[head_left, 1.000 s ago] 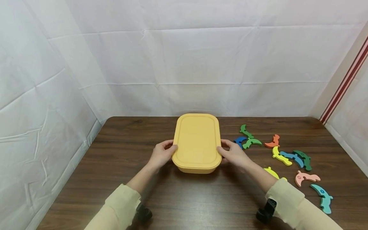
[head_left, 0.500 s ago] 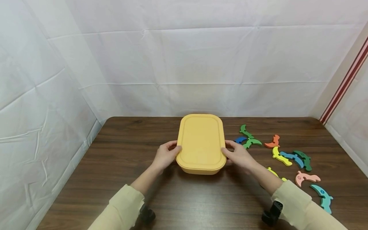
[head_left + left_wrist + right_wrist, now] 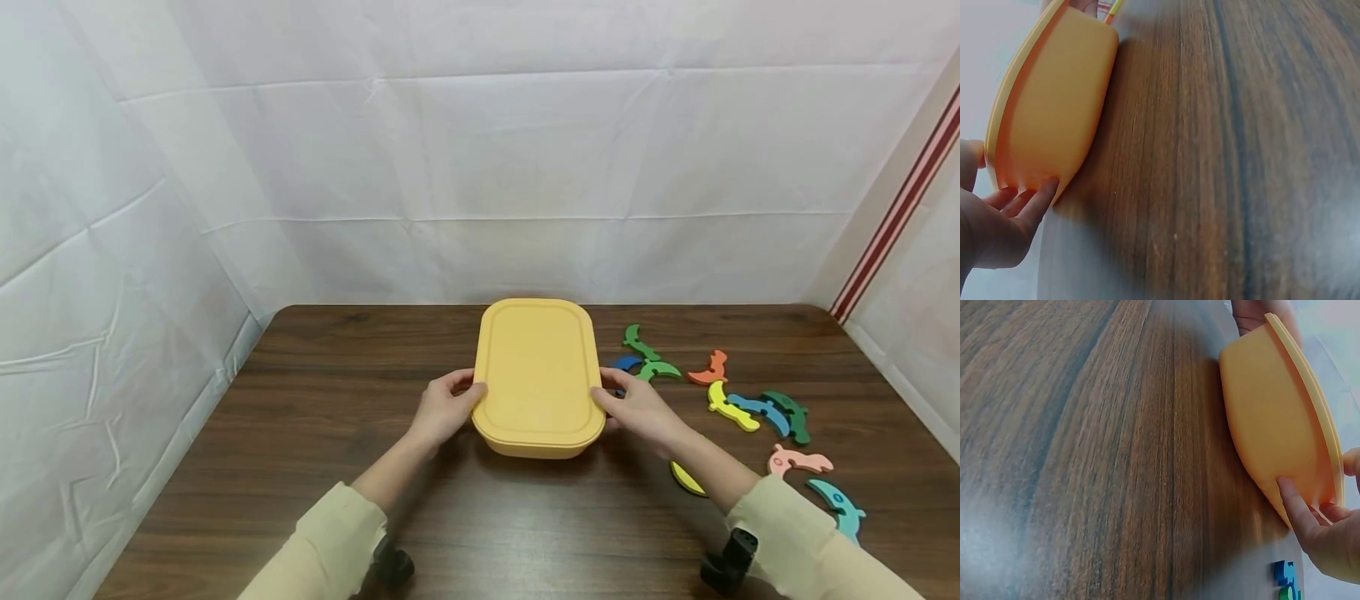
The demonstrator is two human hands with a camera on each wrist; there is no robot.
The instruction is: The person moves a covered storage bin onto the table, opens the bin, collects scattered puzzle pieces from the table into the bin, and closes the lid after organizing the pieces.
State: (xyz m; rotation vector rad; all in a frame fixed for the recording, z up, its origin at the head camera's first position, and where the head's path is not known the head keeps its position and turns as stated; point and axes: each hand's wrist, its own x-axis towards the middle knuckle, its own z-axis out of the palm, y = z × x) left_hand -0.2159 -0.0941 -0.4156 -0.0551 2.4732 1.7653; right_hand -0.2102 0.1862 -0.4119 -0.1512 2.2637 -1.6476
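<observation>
A yellow rectangular box with rounded corners and a matching lid (image 3: 537,371) is between both hands near the back middle of the table. The left hand (image 3: 446,408) grips its left side, thumb on the lid's edge. In the left wrist view, that hand's fingers (image 3: 1038,203) press against the box wall (image 3: 1054,100) below the rim. On the opposite side the right hand (image 3: 637,410) grips in the same way, its fingers (image 3: 1300,509) on the wall under the rim. What the box contains is hidden by the lid. Whether its base touches the table cannot be told.
Several colourful crescent-shaped pieces lie scattered on the right of the brown wooden table (image 3: 300,417), among them an orange one (image 3: 708,368), a pink one (image 3: 798,461) and a turquoise one (image 3: 838,504). A yellow piece (image 3: 686,479) is partly covered by the right forearm. White cloth (image 3: 525,167) hangs behind.
Both hands have shifted the box steadily to the right, nearer to the coloured pieces. Their hold on it looks the same. The right forearm now covers the yellow piece differently.
</observation>
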